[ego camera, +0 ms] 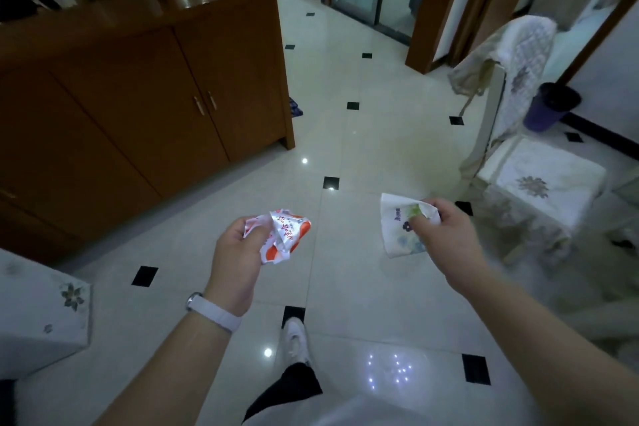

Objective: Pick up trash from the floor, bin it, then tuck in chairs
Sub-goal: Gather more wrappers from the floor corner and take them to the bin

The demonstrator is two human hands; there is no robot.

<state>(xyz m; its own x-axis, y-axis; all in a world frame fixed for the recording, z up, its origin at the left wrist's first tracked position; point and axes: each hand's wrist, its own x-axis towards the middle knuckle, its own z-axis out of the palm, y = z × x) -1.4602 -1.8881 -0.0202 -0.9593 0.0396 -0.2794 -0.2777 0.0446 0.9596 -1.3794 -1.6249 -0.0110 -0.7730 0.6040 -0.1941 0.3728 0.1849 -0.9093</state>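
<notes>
Left hand (235, 247) fingers grip a crumpled wrapper (284, 233), right hand (449, 228) fingers pinch a white packet (397, 232) — the purple bin (544, 114) stands beyond the chair (543, 180), nearer the right hand.

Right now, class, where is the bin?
In the head view, the purple bin stands at the far right, by the wall, just beyond the back of the covered chair.
</notes>
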